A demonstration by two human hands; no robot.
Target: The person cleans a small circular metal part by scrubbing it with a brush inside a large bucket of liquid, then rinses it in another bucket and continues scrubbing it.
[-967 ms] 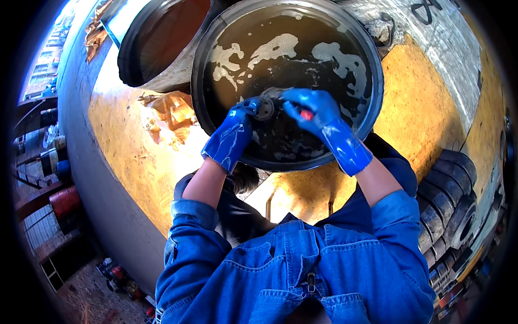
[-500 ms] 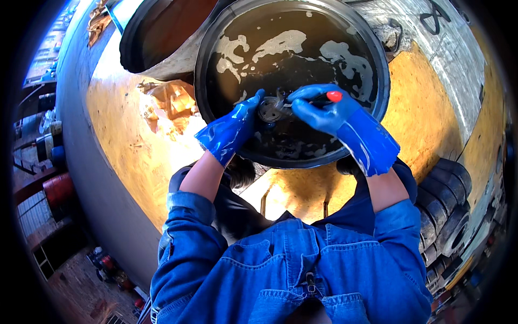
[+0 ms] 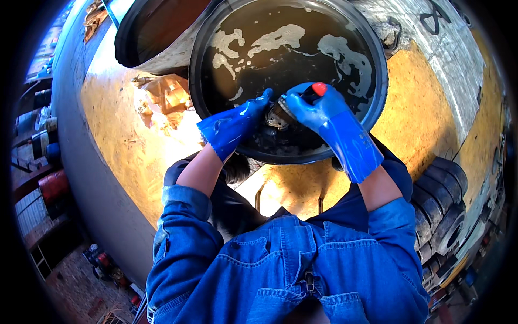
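A wide black tub (image 3: 195, 70) of murky brown liquid with patches of foam stands in front of me. Over its near side, my left hand (image 3: 233, 125), in a blue rubber glove, is closed on a round metal part (image 3: 277, 123) with holes in it. My right hand (image 3: 325, 114), gloved the same way, grips a brush (image 3: 319, 89) with a dark handle and red end. The brush's bristles press against the metal part, hiding some of it. Both hands are at about the liquid's surface.
Beyond the tub on the left, a second dark-rimmed container (image 3: 162, 32) leans close to it. A crumpled plastic bag (image 3: 166, 100) lies on the yellowish floor. Several dark, thick rings (image 3: 440, 191) are stacked at right. A grey metal drum-like surface (image 3: 437, 65) rises at far right.
My right hand has moved left and brought the brush down onto the metal part, from just beside it. The metal part now looks tilted. My left hand still holds it.
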